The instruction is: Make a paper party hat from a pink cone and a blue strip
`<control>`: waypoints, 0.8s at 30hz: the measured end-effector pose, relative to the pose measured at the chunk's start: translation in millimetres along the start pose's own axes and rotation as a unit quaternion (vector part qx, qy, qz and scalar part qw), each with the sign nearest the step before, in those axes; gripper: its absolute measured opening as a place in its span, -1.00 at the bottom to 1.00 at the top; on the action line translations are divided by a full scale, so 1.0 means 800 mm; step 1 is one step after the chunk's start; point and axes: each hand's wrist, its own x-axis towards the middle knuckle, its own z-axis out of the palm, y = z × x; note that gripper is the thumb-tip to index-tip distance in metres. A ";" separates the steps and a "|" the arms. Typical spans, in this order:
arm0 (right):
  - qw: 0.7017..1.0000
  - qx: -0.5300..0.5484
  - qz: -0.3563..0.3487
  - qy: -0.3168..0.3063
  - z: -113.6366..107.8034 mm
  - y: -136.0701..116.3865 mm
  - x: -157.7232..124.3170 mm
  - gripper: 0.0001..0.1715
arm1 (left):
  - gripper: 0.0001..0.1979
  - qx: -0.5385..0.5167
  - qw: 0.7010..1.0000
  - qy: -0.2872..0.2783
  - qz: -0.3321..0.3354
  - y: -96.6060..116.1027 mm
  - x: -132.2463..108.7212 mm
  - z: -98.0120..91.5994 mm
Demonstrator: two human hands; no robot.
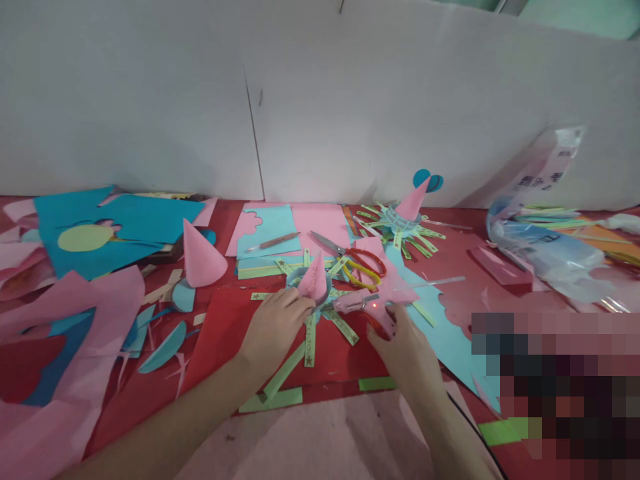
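A small pink paper cone (pixel 313 280) stands in a blue-grey paper ring (pixel 326 288) with green printed strips (pixel 310 340) spreading outward, on a red sheet (pixel 225 333). My left hand (pixel 277 320) is closed on the lower left of the cone, fingertips at its base. To the right, my right hand (pixel 403 343) grips a pink glue gun (pixel 373 308) with a small red light; its nozzle points left toward the ring. Scissors with red and yellow handles (pixel 367 263) lie just behind the glue gun.
A finished-looking cone figure with blue discs (pixel 413 207) stands behind right. Another pink cone (pixel 200 257) is at left, among blue and pink paper sheets (pixel 145 220). A utility knife (pixel 273 242) lies on paper behind. Plastic bags (pixel 560 247) and a pink box (pixel 503 267) are at right.
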 end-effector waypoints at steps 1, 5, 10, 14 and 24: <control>1.000 -0.001 0.000 0.001 0.000 0.000 0.000 -0.65 | -0.72 -0.002 1.000 -0.001 0.000 0.000 0.000 0.000; 1.000 -0.009 0.004 0.000 0.000 0.000 0.001 -0.66 | -0.72 -0.002 1.000 0.005 0.001 -0.001 0.000 0.002; 1.000 -0.015 -0.002 0.000 0.000 0.000 0.001 -0.66 | -0.73 0.002 1.000 0.002 0.010 -0.002 -0.001 0.005; 1.000 -0.017 0.004 0.000 0.001 0.000 0.000 -0.64 | -0.77 -0.011 1.000 0.009 -0.010 -0.001 -0.002 0.004; 1.000 -0.004 -0.001 0.008 0.001 -0.001 -0.001 -0.58 | -0.81 -0.019 0.999 0.031 -0.011 0.007 0.002 0.002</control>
